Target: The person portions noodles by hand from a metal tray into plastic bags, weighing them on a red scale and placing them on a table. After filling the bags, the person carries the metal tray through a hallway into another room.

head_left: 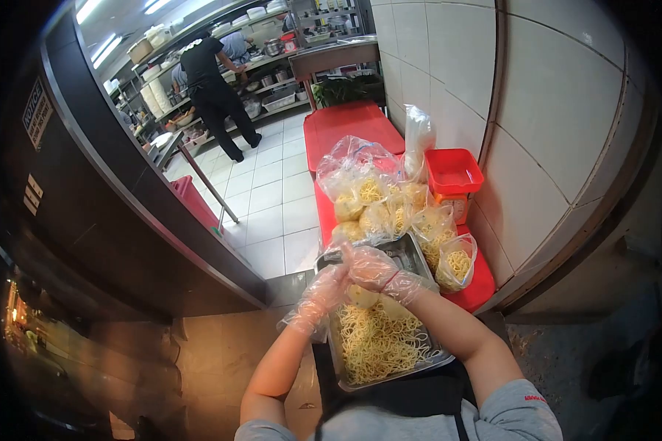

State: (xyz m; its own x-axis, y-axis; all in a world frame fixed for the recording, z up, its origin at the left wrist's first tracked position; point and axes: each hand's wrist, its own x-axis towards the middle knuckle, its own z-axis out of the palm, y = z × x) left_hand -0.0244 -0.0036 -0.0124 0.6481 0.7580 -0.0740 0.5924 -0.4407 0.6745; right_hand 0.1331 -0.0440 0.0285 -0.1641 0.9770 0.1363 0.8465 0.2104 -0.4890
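Both my hands wear clear plastic gloves and meet above a metal tray (336, 361). My left hand (329, 283) is closed, its fingers bunched at the top of a clear plastic bag of noodles (363, 297). My right hand (371, 267) grips the same bag's neck from the other side, touching the left. The exact finger positions are blurred by the clear plastic. Below the bag, loose yellow noodles (382, 342) fill the near part of the tray. My wrists and hands hide part of the tray's far half.
Several filled noodle bags (379, 217) crowd the red bench (351, 125) beyond the tray. A red basin (454, 170) sits on an orange scale (456, 204) by the tiled wall (552, 132). At left is a dark door frame (198, 250). Another person (210, 81) stands at far shelves.
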